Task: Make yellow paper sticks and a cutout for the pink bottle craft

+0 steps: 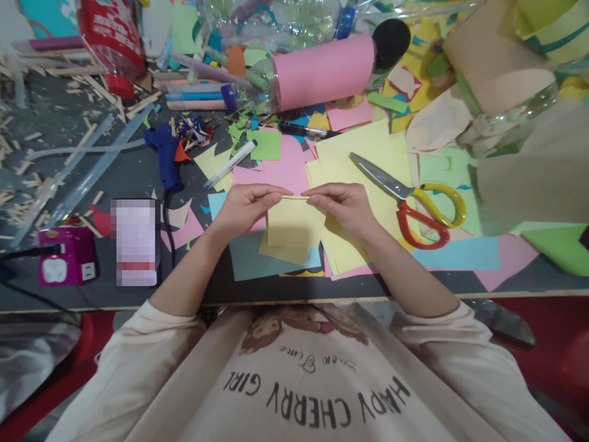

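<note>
My left hand and my right hand both pinch the top edge of a small yellow paper sheet, held just above a pile of coloured paper on the dark table. The fingertips of both hands meet at the folded upper edge of the sheet. Scissors with red and yellow handles lie open just right of my right hand, on a larger yellow sheet.
A blue glue gun, a white marker and a black pen lie beyond the hands. A pink-wrapped bottle, clear glue sticks, wood splinters, a purple power socket and a pixelated phone crowd the table.
</note>
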Tool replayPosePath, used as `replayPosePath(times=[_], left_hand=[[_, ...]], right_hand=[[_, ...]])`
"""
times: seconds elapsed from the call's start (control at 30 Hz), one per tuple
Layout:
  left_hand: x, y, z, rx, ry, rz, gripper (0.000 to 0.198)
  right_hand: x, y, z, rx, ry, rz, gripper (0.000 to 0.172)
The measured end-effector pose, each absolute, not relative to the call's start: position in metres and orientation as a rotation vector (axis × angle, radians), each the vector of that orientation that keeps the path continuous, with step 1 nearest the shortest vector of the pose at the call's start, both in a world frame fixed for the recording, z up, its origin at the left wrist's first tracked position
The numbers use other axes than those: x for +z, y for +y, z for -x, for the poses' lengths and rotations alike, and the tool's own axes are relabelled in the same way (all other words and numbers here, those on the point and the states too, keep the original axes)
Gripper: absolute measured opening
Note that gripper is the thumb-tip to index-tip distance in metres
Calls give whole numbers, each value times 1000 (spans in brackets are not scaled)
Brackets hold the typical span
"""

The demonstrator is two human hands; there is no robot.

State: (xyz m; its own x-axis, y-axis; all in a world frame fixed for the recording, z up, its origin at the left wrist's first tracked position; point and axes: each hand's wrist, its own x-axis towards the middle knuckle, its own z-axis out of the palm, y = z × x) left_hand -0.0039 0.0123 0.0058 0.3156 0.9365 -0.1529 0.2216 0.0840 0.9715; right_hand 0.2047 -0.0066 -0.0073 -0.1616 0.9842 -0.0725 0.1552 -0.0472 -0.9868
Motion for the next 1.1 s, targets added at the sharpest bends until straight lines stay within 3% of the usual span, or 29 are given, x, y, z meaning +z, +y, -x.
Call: replayPosePath(times=[0.53, 0.77, 1.1], left_hand=[[7, 4, 1, 665, 1188, -1293, 30], [8, 1, -1, 756, 1229, -1442, 22], [1, 5, -1, 884, 1182, -1251, 26]], right_hand=[[-9, -12, -200, 1282, -1467, 1249, 16], [-8, -12, -199, 1306, -1442, 1212, 12], [-8, -10, -202, 1234, -1426, 1306, 15]])
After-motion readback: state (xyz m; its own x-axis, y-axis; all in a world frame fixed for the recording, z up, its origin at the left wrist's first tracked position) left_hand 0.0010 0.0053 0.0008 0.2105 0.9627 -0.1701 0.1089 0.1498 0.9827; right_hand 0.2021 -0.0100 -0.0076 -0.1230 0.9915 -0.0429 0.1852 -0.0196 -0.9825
